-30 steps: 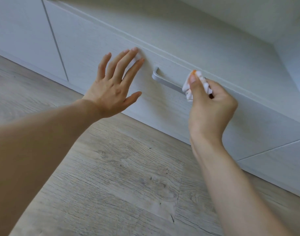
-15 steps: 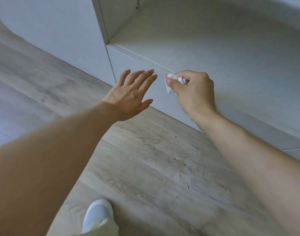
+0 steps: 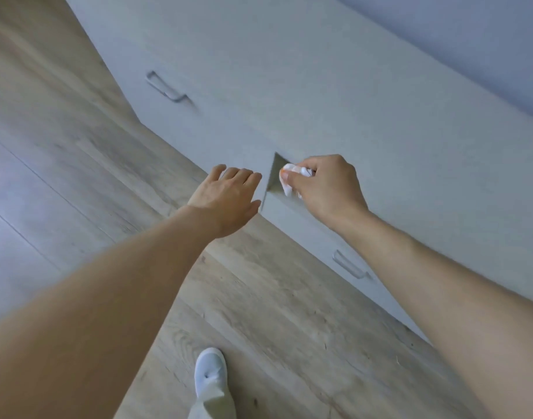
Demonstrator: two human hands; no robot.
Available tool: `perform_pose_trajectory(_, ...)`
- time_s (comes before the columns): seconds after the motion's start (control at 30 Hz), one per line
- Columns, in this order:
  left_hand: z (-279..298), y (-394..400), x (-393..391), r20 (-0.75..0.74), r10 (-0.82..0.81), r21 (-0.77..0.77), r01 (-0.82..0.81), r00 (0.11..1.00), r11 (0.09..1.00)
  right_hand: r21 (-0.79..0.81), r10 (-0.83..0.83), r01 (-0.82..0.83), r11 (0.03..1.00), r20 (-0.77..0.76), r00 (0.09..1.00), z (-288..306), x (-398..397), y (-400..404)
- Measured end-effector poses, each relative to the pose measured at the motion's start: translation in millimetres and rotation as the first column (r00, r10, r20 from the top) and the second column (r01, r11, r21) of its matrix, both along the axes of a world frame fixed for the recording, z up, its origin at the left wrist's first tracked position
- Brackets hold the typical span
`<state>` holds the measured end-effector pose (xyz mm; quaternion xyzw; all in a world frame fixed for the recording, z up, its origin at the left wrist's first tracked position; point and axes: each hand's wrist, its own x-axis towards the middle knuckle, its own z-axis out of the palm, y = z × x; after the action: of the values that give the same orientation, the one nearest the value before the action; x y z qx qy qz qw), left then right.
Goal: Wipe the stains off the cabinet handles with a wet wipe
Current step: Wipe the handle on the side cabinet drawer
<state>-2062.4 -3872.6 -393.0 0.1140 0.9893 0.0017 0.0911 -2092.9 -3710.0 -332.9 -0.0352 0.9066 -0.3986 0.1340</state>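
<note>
1. The right hand [image 3: 325, 189] pinches a crumpled wet wipe [image 3: 292, 176] against the pale cabinet [image 3: 289, 86].
2. The left hand [image 3: 229, 198] hovers with fingers straight, just left.
3. Two metal handles sit far left [image 3: 165, 87] and near right [image 3: 348, 264].

Bare forearms, no sleeves; white slip-on shoe [image 3: 210, 370]; pale trouser leg [image 3: 212, 406].

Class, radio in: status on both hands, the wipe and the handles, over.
Left hand open, holding nothing. Right hand grips wet wipe, off both handles. Far handle and near handle untouched. Nothing in the way.
</note>
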Motion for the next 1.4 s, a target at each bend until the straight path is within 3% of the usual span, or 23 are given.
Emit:
perform_pose_trajectory(0.3, 53, -117, -36, 0.011, 0.083, -0.051, -0.083, 0.996, 0.995, -0.046, -0.021, 0.024, 0.999, 0.066, 0.998, 30, -52, -90)
perform_pose_trajectory(0.7, 5, -165, -162, 0.280, 0.102, -0.228, -0.037, 0.954, 0.973, -0.070, -0.100, 0.105, 0.992, 0.065, 0.993, 3, -172, -143)
perform_pose_trajectory(0.8, -10, -176, -184, 0.337, 0.076, -0.232, 0.004, 0.938, 0.973, -0.078, -0.104, 0.110, 0.991, 0.075, 0.992, -2, -196, -154)
perform_pose_trajectory(1.03, -21, -207, -193, 0.366, -0.065, -0.076, 0.099, 0.928, 0.992, -0.073, -0.132, 0.142, 0.987, 0.130, 0.983, -7, -232, -212)
perform_pose_trajectory(1.2, -27, -241, -214, 0.271, -0.271, 0.026, 0.274, 0.924, 0.961, -0.031, -0.228, 0.234, 0.972, 0.123, 0.966, -10, -246, -257)
perform_pose_trajectory(1.4, -30, -332, -249, 0.287, -0.288, -0.134, 0.336, 0.913, 0.932, -0.046, -0.479, 0.485, 0.873, 0.105, 0.872, -19, -247, -303)
